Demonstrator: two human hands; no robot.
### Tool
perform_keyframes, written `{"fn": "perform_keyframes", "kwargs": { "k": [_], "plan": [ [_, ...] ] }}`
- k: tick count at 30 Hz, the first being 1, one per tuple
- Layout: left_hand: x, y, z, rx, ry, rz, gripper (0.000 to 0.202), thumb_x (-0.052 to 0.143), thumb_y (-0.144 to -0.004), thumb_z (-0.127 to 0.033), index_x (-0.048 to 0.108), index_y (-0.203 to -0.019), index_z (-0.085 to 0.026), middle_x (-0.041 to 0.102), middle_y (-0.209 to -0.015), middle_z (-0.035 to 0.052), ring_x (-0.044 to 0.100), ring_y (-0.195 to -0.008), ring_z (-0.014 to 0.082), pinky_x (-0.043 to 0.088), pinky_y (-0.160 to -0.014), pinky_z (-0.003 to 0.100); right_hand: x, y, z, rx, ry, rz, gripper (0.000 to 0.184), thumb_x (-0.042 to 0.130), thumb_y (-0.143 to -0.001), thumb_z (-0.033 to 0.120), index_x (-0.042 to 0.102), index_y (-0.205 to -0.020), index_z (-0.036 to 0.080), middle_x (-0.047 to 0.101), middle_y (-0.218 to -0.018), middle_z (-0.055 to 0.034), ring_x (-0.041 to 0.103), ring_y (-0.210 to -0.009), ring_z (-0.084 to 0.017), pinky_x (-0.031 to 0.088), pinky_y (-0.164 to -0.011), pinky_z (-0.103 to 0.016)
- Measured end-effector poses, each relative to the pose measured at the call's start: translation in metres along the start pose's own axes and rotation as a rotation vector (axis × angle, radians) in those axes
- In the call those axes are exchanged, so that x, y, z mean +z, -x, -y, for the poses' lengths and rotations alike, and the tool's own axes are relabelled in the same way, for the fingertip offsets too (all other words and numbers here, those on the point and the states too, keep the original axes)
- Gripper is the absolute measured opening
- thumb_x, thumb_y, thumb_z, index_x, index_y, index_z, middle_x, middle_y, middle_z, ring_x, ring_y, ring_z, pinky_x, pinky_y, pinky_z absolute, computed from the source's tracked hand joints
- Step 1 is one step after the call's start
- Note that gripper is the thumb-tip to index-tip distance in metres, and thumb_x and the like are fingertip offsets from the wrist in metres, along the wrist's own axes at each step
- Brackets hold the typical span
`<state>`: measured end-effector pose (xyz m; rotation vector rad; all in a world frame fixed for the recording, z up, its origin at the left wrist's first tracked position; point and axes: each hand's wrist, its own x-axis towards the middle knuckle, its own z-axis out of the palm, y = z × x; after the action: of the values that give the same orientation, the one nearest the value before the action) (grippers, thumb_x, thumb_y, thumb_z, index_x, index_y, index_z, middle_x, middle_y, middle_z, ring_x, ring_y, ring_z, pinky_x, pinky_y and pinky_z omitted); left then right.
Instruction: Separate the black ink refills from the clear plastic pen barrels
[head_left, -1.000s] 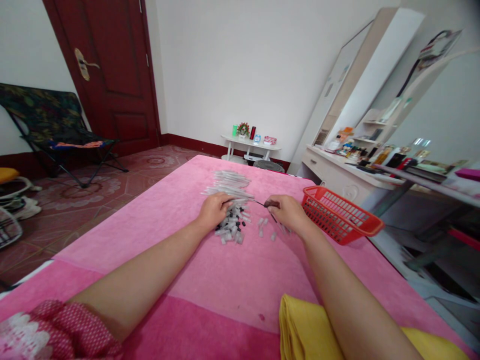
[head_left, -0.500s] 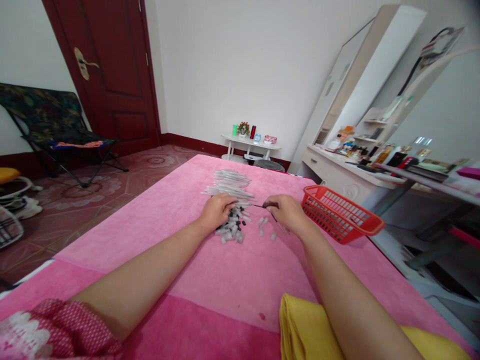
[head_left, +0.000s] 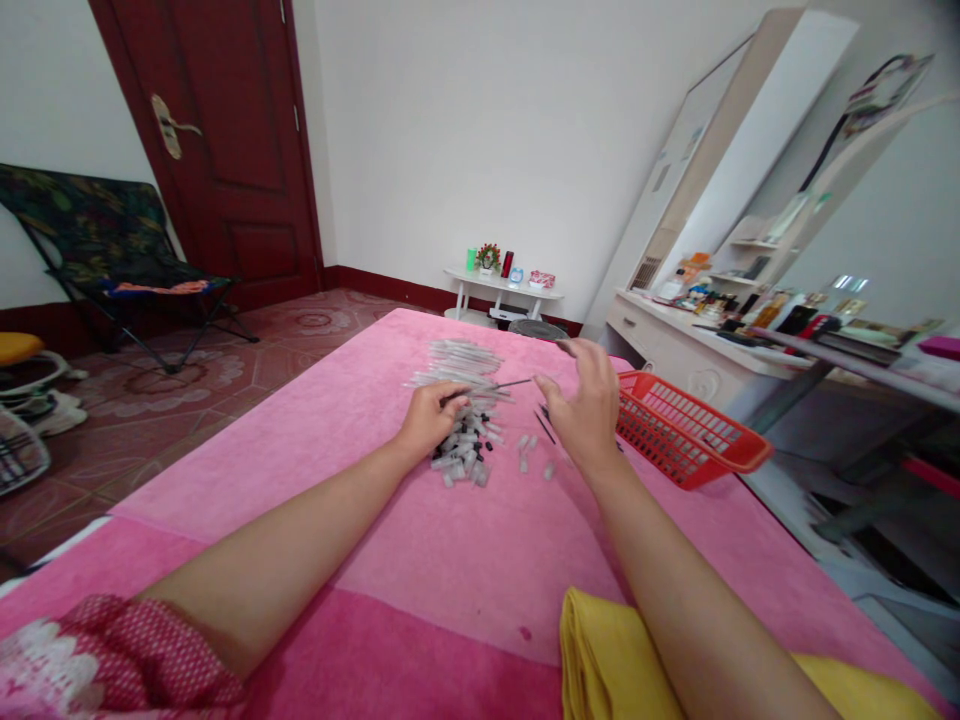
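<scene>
One folding chair [head_left: 82, 240] stands at far left, beside a dark red door [head_left: 217, 160]. On the pink cloth [head_left: 285, 425], the left hand [head_left: 431, 418] rests with its thumb and fingers pinching a thin dark stick [head_left: 514, 383], which points rightward over the cloth. Just beyond that hand lie many slim pale rods [head_left: 465, 357], roughly side by side; under and beside its fingers is a heap of small pale and black pieces [head_left: 465, 460]. A few loose pale pieces [head_left: 524, 464] lie right of the heap. The right hand [head_left: 589, 400] is raised near the stick's tip, its thumb parted from the fingers; blur hides whether anything dark touches its fingertips. Thin dark sticks [head_left: 545, 427] lie beside it. Folded yellow fabric [head_left: 619, 655] lies nearer, and a red basket [head_left: 690, 430] stands farther right.
</scene>
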<state>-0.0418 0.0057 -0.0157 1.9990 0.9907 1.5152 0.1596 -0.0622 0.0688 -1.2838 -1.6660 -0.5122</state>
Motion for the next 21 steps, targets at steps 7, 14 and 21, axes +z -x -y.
{"fn": "perform_keyframes", "kwargs": {
  "k": [7,14,21],
  "plan": [
    [-0.003,-0.005,0.01,-0.136,0.194,-0.149,0.024,0.057,-0.075,-0.024,0.069,-0.093,-0.013,0.07,-0.079,0.0045,0.064,-0.078,0.0184,0.049,-0.078,0.031,0.017,0.01,-0.016,0.086,-0.125,0.264,0.015,0.057,-0.077,0.022,0.064,-0.09,0.018,0.064,-0.093,-0.007,0.058,-0.085,-0.02,0.044,-0.079,-0.032],
    [-0.002,-0.005,0.014,-0.16,0.213,-0.172,0.026,0.056,-0.076,-0.026,0.069,-0.095,-0.013,0.071,-0.083,0.0045,0.064,-0.08,0.0178,0.05,-0.077,0.03,0.032,0.031,0.001,-0.114,-0.033,0.807,0.017,0.054,-0.082,0.021,0.069,-0.091,0.019,0.068,-0.093,-0.0058,0.06,-0.086,-0.017,0.039,-0.075,-0.024],
    [-0.003,-0.004,0.014,-0.126,0.146,-0.16,0.025,0.055,-0.076,-0.023,0.069,-0.095,-0.013,0.071,-0.082,0.0044,0.065,-0.08,0.0175,0.05,-0.077,0.03,0.035,0.04,0.016,-0.18,0.013,0.939,0.013,0.06,-0.078,0.023,0.067,-0.088,0.018,0.068,-0.091,-0.006,0.06,-0.084,-0.018,0.035,-0.07,-0.024]
  ]
}}
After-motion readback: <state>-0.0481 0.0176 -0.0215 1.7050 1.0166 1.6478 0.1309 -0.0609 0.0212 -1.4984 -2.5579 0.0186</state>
